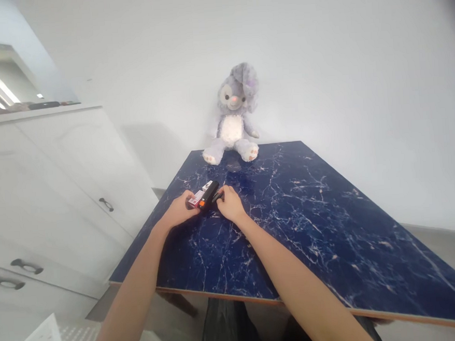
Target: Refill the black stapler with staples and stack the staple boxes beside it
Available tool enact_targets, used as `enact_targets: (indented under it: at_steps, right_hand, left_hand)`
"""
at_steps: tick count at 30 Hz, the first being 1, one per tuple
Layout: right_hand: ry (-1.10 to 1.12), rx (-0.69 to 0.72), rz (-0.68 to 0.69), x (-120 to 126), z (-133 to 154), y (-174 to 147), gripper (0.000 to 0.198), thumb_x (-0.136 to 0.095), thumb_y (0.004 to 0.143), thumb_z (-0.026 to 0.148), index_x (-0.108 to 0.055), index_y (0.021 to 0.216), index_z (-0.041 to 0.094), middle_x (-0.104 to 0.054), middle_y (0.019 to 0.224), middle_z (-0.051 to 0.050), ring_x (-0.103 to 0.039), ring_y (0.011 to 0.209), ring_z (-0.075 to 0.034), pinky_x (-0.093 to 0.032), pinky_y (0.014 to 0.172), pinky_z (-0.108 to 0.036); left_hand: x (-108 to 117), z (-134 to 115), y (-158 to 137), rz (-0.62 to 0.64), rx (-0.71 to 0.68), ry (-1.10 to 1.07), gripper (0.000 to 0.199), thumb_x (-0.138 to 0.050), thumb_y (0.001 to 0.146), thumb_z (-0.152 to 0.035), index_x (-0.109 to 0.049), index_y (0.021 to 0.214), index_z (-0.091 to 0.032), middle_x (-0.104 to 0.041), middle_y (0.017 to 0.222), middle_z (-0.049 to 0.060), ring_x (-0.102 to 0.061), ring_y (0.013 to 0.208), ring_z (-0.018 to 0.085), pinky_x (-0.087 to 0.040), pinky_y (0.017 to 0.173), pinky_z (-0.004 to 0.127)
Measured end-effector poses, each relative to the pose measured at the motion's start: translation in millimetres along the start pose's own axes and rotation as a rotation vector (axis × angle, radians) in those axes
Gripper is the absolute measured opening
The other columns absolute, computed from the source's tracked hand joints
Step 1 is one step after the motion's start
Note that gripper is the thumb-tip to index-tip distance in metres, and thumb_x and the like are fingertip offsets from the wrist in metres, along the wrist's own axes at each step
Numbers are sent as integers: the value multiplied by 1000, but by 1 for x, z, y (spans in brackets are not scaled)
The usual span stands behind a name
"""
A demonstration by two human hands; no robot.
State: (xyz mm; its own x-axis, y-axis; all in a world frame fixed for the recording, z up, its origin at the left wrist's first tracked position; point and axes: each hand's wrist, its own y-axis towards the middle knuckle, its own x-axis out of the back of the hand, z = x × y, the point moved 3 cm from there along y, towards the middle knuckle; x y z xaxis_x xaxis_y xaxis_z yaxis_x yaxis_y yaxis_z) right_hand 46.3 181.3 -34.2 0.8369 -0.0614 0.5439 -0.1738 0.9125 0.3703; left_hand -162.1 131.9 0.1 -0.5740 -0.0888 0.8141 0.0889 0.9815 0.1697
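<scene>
My left hand (180, 210) is curled at the left end of a small red-and-white box (195, 198), its fingertips on the box. Against that box lies a long black object (209, 194) with an orange patch at its near end; its exact kind is unclear. Beyond them a small white piece with dark print (207, 185) shows. To the right, my right hand (230, 203) is closed, fingers bent round a small dark item (217, 196) beside the black object. Its fingers hide most of that item. Both hands are low over the blue marbled table (309, 227).
A grey plush rabbit (233, 129) sits at the table's far edge against the white wall. White cabinets (64, 176) with dark handles stand to the left. At the lower left is a white perforated basket (73, 339).
</scene>
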Motion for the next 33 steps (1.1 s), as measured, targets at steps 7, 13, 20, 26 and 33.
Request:
enact_targets:
  at_steps: [7,13,20,26,33]
  right_hand:
    - [55,-26,-32,-1,-3,3,28,-52,78,13,-54,105,21,-58,109,-8,-59,85,-19,-49,89,-37]
    - [111,-109,-143,5,-8,4,19,-51,76,14,-51,94,21,-59,96,-5,-59,86,-20,-48,85,-34]
    - [157,-149,-148,7,-8,5,18,-51,75,14,-53,92,21,-62,93,-3,-59,87,-19,-47,82,-31]
    - [314,-209,-278,12,-7,3,18,-47,89,30,-56,103,21,-67,92,-4,-64,87,-19,-47,84,-30]
    - [487,-506,-674,44,-35,2,35,-29,93,37,-56,108,21,-69,93,-7,-66,78,-19,-50,78,-29]
  left_hand:
    - [-5,4,4,-76,-12,13,38,-71,71,-38,-52,103,-26,-72,91,-3,-65,74,18,-47,68,27]
    - [-2,13,8,-174,29,59,33,-66,79,-50,-60,101,-26,-74,98,0,-68,86,21,-50,80,31]
    - [11,7,7,-431,46,118,28,-65,82,-51,-62,94,-25,-73,98,3,-67,93,24,-49,83,33]
    - [-5,-33,-5,-590,-171,155,22,-65,84,-43,-61,94,-24,-70,106,7,-63,103,26,-48,94,40]
    - [-57,-72,-4,-165,-597,230,24,-64,88,-37,-67,108,-24,-68,111,10,-60,109,27,-46,98,44]
